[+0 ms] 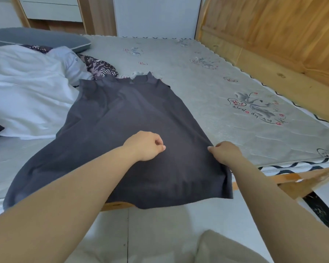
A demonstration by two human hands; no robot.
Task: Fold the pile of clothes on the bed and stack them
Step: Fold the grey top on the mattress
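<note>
Right grip: right hand has its fingers curled around the right side edge of the dark grey garment, thumb on top, cloth pinched between.
Left grip: left hand is curled into a loose fist resting on the middle of the garment; thumb and forefinger meet, and it looks to pinch a little cloth, though the fabric under the fingers cannot be made out for certain.
Garment position: spread mostly flat on the bed, neckline at the far end, hem hanging over the near wooden edge toward the floor; its left side runs under the left forearm.
Handling: judged light, thin and limp. It drapes over the bed edge with no stiffness and shows soft ripples, so it should fold easily but will not hold a crease unless smoothed. Cloth on the quilted mattress likely drags a bit rather than sliding.
Where to take hold: side seams and hem corners give the cleanest control; a mid-panel pinch only bunches it.
Neighbours: white garment lies crumpled to the left, touching or overlapping the grey one's upper left corner, with a patterned dark garment beyond it and a grey pillow at the far left.
Stack: none visible yet.
</note>
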